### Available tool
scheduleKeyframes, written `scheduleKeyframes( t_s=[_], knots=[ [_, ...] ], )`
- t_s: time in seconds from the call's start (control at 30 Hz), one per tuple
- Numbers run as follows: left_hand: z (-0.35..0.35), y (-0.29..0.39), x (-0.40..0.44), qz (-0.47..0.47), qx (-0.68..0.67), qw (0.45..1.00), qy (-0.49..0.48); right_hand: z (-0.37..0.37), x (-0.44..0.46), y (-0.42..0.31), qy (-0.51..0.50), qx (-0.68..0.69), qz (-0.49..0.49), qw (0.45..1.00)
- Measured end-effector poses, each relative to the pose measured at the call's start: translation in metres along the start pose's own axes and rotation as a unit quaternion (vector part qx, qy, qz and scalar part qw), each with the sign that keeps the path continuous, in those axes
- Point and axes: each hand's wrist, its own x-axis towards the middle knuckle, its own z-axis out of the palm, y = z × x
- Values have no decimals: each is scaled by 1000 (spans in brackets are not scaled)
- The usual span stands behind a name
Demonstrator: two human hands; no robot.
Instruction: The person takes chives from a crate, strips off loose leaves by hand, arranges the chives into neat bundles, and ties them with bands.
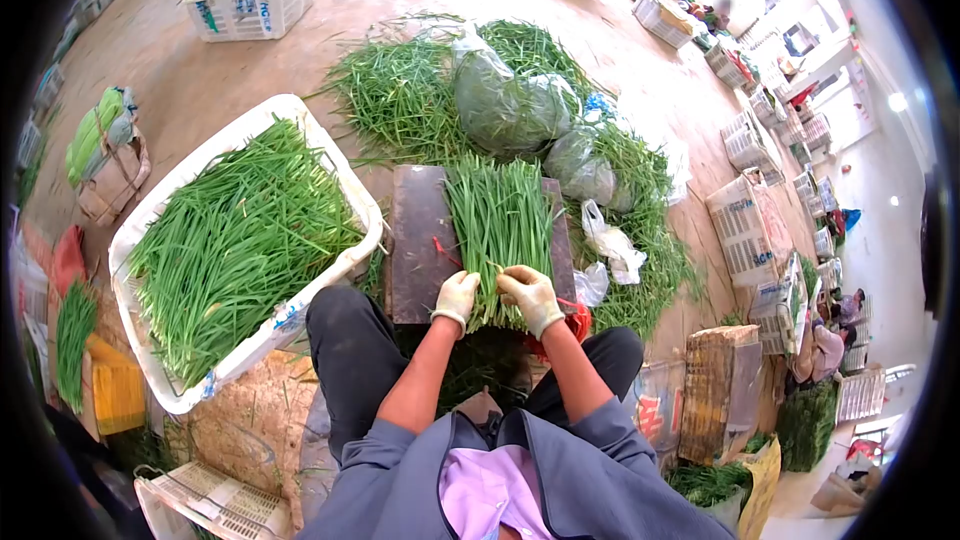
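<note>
A thick layer of green garlic chives [500,205] lies lengthwise on a dark board [418,225] between my knees. At the near, pale end of the stalks, my left hand [458,298] in a cream glove is closed at the left edge. My right hand [532,298], gloved too, pinches stalks at the right, its fingertips close to the left ones. A yellowish blade shows between the two hands. On the board's left side lies a thin red tie [445,250]. Another red bundle [575,318] sits beneath my right wrist.
A white crate [368,210] full of chives stands at my left. Beyond the board are loose chives [395,90] and a filled plastic bag [505,105]. White bags [615,245] lie at right. Another crate [250,15] stands farther off; several people sit among crates at far right.
</note>
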Motion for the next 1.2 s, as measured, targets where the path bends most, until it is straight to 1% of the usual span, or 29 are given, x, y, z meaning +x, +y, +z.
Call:
scheduleKeyframes(
  t_s=[0.03, 0.07, 0.1, 0.17, 0.2, 0.23, 0.27, 0.37, 0.4, 0.43, 0.47, 0.5, 0.53, 0.57, 0.6, 0.63, 0.7, 0.77, 0.8, 0.83, 0.87, 0.9, 0.93, 0.97, 1.0, 1.03, 1.07, 1.13, 1.2],
  knots=[
    [2, 11, -5, -16, 43, 999, 5, -2, -7, 6, 1, -1, -26, 1000],
    [5, 28, -18, -35, 11, 999, -16, -1, -15, 6, 3, 10, -37, 999],
    [6, 12, -8, 9, 59, 998, -4, -1, -22, 6, 6, 20, -47, 999],
    [4, 8, -4, 41, 175, 984, 14, 1, -42, 3, -18, 164, -63, 984],
    [3, 1, -1, 47, 180, 982, 23, 0, -57, -2, -15, 168, -61, 984],
    [4, -4, 4, 56, 186, 981, 30, -3, -71, -9, -46, 153, -83, 984],
    [4, -4, 4, 53, 151, 987, 16, -6, -84, -16, -76, 138, -105, 982],
    [5, 2, 3, 0, 134, 991, 14, -14, -118, -18, -152, 99, -152, 972],
    [4, 0, 5, 1, 123, 992, 10, -15, -129, -20, -173, 69, -137, 973],
    [3, 0, 8, 3, 130, 991, 7, -17, -133, -9, -177, -28, -107, 978],
    [2, -2, 11, 42, 189, 981, 14, -24, -126, 9, -247, -194, -146, 938],
    [4, 6, 7, 81, 247, 966, 21, -29, -125, 13, -307, -353, -179, 866],
    [6, 14, 1, 123, 356, 924, 69, -38, -128, 17, -339, -517, -104, 779],
    [13, 36, -15, 100, 400, 907, 83, -46, -124, 24, -297, -553, -94, 773],
    [15, 49, -26, 103, 429, 893, 86, -55, -119, 32, -226, -451, -94, 858],
    [16, 54, -34, 104, 458, 878, 89, -61, -116, 36, -150, -339, -91, 924],
    [15, 51, -36, 110, 490, 860, 90, -73, -106, 24, -60, -286, -23, 956],
    [15, 46, -32, 98, 556, 818, 112, -87, -84, 29, 51, -200, -54, 977],
    [16, 48, -34, 71, 588, 798, 113, -94, -70, 36, 110, -246, -117, 956],
    [19, 48, -35, 75, 595, 793, 109, -99, -58, 42, 168, -291, -176, 925],
    [21, 46, -34, 49, 583, 801, 126, -102, -50, 42, 171, -281, -157, 931],
    [20, 40, -29, 22, 569, 809, 144, -104, -41, 45, 176, -305, -141, 925],
    [16, 37, -18, -9, 556, 825, 103, -101, -33, 48, 196, -329, -129, 915],
    [19, 38, -18, -6, 561, 821, 102, -98, -24, 52, 216, -352, -115, 903],
    [25, 41, -19, -35, 537, 836, 110, -94, -20, 54, 214, -371, -82, 900],
    [31, 46, -18, -62, 510, 850, 118, -91, -17, 57, 214, -356, -58, 908],
    [35, 53, -18, -88, 502, 854, 108, -86, -16, 62, 233, -336, -82, 909],
    [46, 56, -14, -82, 514, 847, 112, -78, -10, 80, 275, -300, -122, 905],
    [55, 54, -12, -84, 525, 839, 117, -83, -5, 89, 297, -286, -116, 903]
  ],
)
